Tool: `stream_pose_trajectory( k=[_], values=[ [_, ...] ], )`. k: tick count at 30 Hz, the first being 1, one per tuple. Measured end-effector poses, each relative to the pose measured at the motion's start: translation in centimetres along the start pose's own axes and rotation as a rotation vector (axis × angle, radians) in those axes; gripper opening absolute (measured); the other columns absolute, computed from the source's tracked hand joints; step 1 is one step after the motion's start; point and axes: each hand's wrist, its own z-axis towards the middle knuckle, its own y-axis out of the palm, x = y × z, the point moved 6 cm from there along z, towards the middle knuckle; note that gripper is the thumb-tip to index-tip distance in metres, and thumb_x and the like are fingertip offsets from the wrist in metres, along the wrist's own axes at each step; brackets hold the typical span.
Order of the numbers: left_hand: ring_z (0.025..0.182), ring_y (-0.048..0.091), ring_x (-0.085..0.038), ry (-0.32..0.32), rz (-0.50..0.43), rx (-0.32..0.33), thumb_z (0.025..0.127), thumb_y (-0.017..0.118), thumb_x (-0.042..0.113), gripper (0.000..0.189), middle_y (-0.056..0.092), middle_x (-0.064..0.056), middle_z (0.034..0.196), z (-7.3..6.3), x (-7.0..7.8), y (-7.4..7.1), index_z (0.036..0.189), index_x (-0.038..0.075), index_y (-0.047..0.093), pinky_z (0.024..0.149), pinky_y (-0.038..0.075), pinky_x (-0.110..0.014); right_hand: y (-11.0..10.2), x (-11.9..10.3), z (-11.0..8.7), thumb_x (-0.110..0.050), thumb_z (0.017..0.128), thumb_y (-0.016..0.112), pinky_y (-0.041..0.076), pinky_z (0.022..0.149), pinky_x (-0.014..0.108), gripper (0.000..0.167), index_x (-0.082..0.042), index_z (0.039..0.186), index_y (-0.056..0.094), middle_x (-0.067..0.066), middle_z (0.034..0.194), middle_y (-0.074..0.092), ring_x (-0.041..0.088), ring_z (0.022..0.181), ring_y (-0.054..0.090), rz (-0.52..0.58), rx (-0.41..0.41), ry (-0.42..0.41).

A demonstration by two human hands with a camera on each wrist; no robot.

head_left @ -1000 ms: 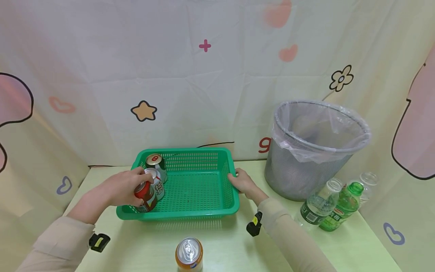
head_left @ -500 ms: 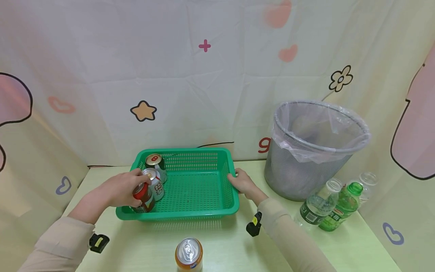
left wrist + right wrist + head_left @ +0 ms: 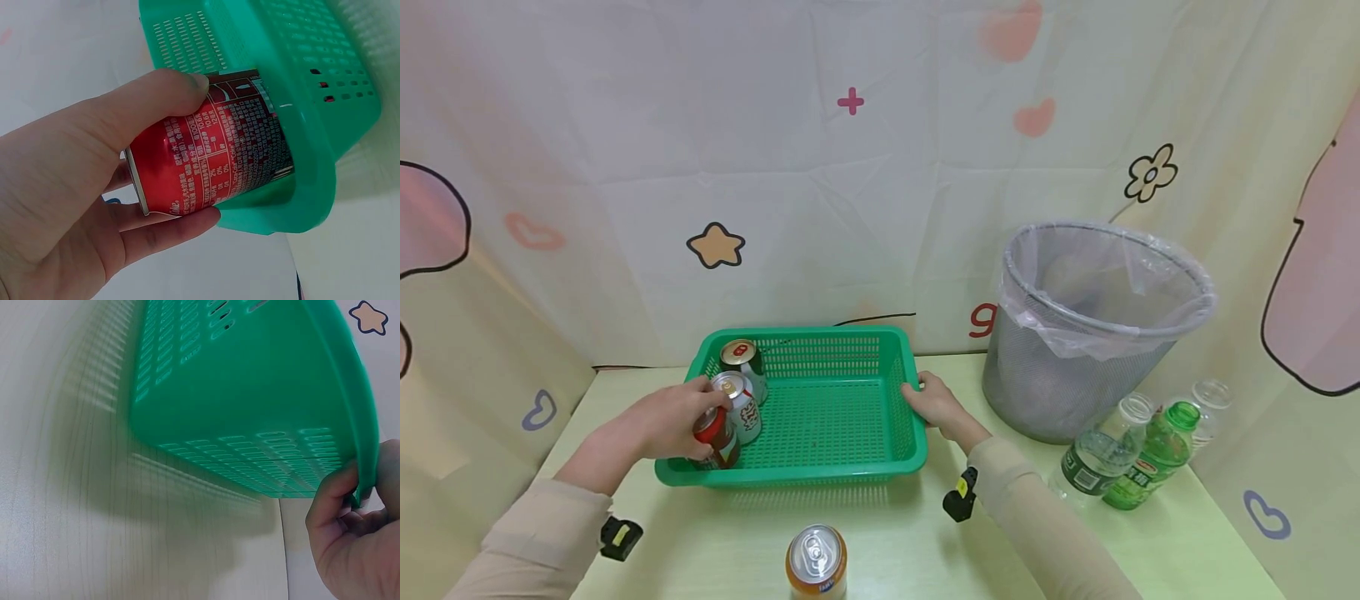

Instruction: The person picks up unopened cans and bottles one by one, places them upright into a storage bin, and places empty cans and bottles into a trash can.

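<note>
My left hand (image 3: pixel 673 417) grips a red soda can (image 3: pixel 206 147) between thumb and fingers at the front left corner of a green plastic basket (image 3: pixel 790 477). The can's lower end sits inside the basket. Beside it stand a white can (image 3: pixel 747 414) and, behind that, a dark-topped can with a gold lid (image 3: pixel 741 353). On the opposite short side, my right hand (image 3: pixel 938 404) holds the basket's rim; in the right wrist view its fingers curl round the rim (image 3: pixel 365 425). An orange soda can (image 3: pixel 817 560) stands upright on the table in front of the basket.
A grey mesh bin (image 3: pixel 1037 383) with a clear liner stands right of the basket. Next to it are a clear bottle with a dark label (image 3: pixel 1097 458), a green bottle (image 3: pixel 1153 458) and another clear bottle (image 3: pixel 1212 408). A patterned curtain (image 3: pixel 850 208) hangs behind the table.
The left hand and the red can have shifted slightly to the left within the basket's corner, and the white can has shifted slightly left too. The right hand keeps its hold on the rim.
</note>
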Motion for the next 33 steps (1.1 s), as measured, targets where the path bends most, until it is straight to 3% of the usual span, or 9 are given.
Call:
stream_pose_trajectory(
  k=[7,13,33],
  values=[
    [0.076,0.051,-0.014,0.017,0.01,-0.007,0.067,0.078,0.019,0.045,0.051,-0.01,0.107,0.2,0.4,0.7,0.108,0.011,0.061,0.057,0.045,-0.025,-0.2,0.0,0.1,-0.024,0.095,0.046,0.055,0.06,0.033,0.035,0.0,0.119,0.044,0.018,0.103,0.056,0.024,0.081,0.064,0.0,0.002,-0.002],
    [0.071,0.048,-0.012,0.044,0.031,0.015,0.065,0.078,0.017,0.044,0.049,-0.008,0.102,0.4,0.5,1.2,0.106,0.012,0.061,0.055,0.041,-0.025,-0.2,-0.1,0.1,-0.024,0.095,0.046,0.055,0.06,0.032,0.035,0.001,0.12,0.044,0.017,0.102,0.056,0.021,0.078,0.063,-0.001,0.001,-0.004],
    [0.08,0.056,-0.02,0.009,0.011,0.008,0.065,0.08,0.018,0.042,0.05,-0.012,0.103,0.7,0.2,2.5,0.103,0.011,0.062,0.062,0.052,-0.031,-0.1,0.0,0.0,-0.024,0.095,0.046,0.054,0.059,0.032,0.034,0.001,0.118,0.045,0.016,0.099,0.056,0.023,0.079,0.064,-0.002,0.002,-0.003]
  ],
)
